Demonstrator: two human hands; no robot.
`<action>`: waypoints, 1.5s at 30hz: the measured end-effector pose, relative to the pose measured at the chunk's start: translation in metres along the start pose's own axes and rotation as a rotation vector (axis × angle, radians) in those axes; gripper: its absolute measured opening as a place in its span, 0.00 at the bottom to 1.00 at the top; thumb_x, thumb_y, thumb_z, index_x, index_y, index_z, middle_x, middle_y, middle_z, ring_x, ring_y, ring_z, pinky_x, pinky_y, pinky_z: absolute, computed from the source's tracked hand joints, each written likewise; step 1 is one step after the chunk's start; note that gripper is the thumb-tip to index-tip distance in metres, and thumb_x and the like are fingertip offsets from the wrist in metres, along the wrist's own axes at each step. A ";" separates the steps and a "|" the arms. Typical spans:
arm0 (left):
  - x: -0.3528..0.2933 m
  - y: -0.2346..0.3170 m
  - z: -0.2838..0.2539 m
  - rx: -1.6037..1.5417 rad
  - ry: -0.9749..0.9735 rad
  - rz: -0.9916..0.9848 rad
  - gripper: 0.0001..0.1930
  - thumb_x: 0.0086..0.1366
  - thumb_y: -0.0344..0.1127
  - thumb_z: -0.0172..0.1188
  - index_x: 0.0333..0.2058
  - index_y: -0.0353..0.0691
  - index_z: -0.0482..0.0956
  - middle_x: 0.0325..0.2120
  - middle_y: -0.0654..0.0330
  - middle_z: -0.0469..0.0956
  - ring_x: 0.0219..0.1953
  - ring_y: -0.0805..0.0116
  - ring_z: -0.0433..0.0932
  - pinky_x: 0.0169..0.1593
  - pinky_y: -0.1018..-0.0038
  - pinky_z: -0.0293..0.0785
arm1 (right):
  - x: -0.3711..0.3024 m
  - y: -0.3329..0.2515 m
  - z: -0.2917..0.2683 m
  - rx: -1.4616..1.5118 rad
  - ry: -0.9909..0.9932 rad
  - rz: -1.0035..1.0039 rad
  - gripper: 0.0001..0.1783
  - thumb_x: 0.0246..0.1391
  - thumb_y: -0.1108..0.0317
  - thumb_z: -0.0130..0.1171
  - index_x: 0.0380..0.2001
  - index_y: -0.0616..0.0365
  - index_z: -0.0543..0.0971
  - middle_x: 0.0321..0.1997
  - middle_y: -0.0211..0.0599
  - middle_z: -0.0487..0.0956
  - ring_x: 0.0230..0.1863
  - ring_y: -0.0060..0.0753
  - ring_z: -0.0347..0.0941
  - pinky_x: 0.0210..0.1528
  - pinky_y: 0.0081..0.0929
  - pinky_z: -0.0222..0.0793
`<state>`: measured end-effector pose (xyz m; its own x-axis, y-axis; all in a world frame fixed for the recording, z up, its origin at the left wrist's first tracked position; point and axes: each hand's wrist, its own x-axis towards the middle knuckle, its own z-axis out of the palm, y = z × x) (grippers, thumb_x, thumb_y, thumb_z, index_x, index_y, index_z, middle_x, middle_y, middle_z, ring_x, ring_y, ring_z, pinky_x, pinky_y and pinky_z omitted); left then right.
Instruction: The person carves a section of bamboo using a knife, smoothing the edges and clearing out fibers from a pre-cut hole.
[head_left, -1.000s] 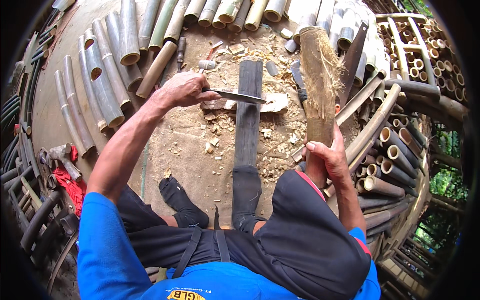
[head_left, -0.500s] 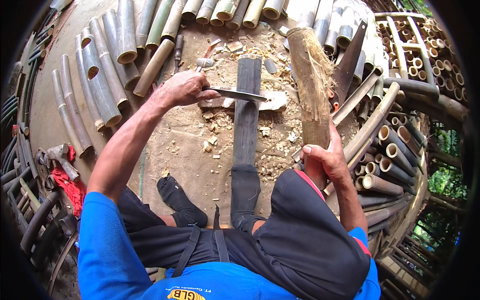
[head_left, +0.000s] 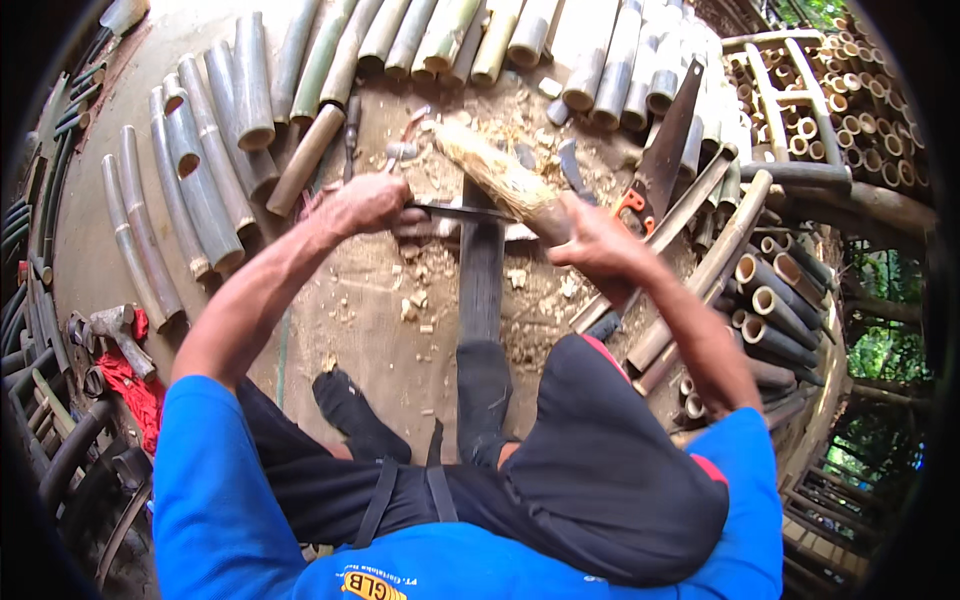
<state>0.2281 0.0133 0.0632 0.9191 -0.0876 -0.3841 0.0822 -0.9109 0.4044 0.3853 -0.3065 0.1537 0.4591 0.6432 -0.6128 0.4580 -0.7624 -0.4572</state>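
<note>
My left hand (head_left: pixel 372 203) is closed around the handle of a knife (head_left: pixel 450 210). Its blade lies across a dark, blackish bamboo piece (head_left: pixel 481 290), stretched out in front of me. My right hand (head_left: pixel 598 240), slightly blurred, grips a thick wooden club (head_left: pixel 500 172) with a frayed, fibrous side. The club slants over the bamboo's far end and covers it, close to the blade; whether they touch I cannot tell. My right foot in a black sock (head_left: pixel 484 390) rests at the bamboo's near end.
A handsaw (head_left: pixel 665 160) with an orange handle lies at the right, by a dark curved blade (head_left: pixel 572 168). Cut bamboo tubes (head_left: pixel 205 215) line the left and far side, with more stacked (head_left: pixel 770 300) at the right. Wood chips (head_left: pixel 415 300) litter the ground. A red cloth (head_left: pixel 130 390) lies left.
My right hand has swung the club from upright at the right to slanting leftward over the bamboo and beside the blade. My left hand keeps the knife across the bamboo.
</note>
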 end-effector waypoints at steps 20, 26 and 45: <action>-0.002 -0.015 0.001 0.036 0.066 0.097 0.28 0.66 0.60 0.67 0.29 0.34 0.86 0.22 0.44 0.82 0.29 0.44 0.84 0.35 0.53 0.78 | -0.085 -0.063 -0.151 0.220 0.695 -0.413 0.35 0.49 0.59 0.74 0.55 0.68 0.73 0.44 0.43 0.80 0.41 0.40 0.81 0.48 0.38 0.82; 0.013 -0.005 0.003 -0.001 -0.010 0.052 0.28 0.66 0.60 0.67 0.29 0.34 0.87 0.22 0.45 0.83 0.29 0.46 0.85 0.34 0.54 0.79 | -0.003 -0.008 0.045 -0.055 0.650 -0.234 0.41 0.44 0.60 0.75 0.59 0.67 0.71 0.50 0.50 0.79 0.49 0.45 0.79 0.54 0.42 0.79; 0.020 -0.018 -0.011 -0.231 -0.561 -0.229 0.25 0.64 0.62 0.70 0.24 0.44 0.90 0.16 0.69 0.76 0.16 0.75 0.71 0.21 0.72 0.65 | -0.036 -0.026 0.010 0.268 0.244 -0.127 0.56 0.41 0.60 0.78 0.70 0.68 0.60 0.64 0.63 0.74 0.61 0.54 0.76 0.67 0.39 0.72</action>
<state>0.2496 0.0326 0.0570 0.5326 -0.1556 -0.8320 0.3903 -0.8270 0.4046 0.3494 -0.3107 0.1813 0.5941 0.7068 -0.3840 0.3219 -0.6464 -0.6918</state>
